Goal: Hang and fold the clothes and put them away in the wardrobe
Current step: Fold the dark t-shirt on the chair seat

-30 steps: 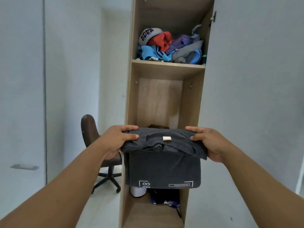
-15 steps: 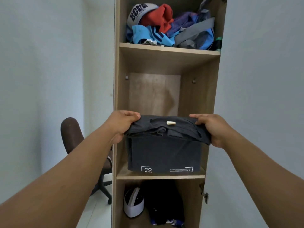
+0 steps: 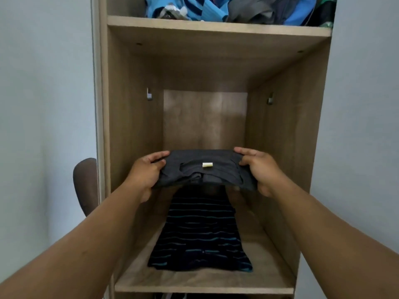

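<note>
Wooden wardrobe fills the frame, door open, grey wall either side. Its middle shelf carries a folded dark shirt with blue stripes, lying flat, centred, front edge near the shelf lip. Top shelf above holds a messy pile of blue and grey clothes — only its lower part is visible. Brown chair stands left of the wardrobe, partly hidden by its side panel. Folded dark grey shirt is held inside the middle compartment, in the air above the striped shirt's back part, not touching it as far as can be seen. Left hand grips its left edge, fingers curled over the top, thumb beneath. Right hand grips the right edge the same way. Small pale label sits at the grey shirt's collar — text unreadable.
</note>
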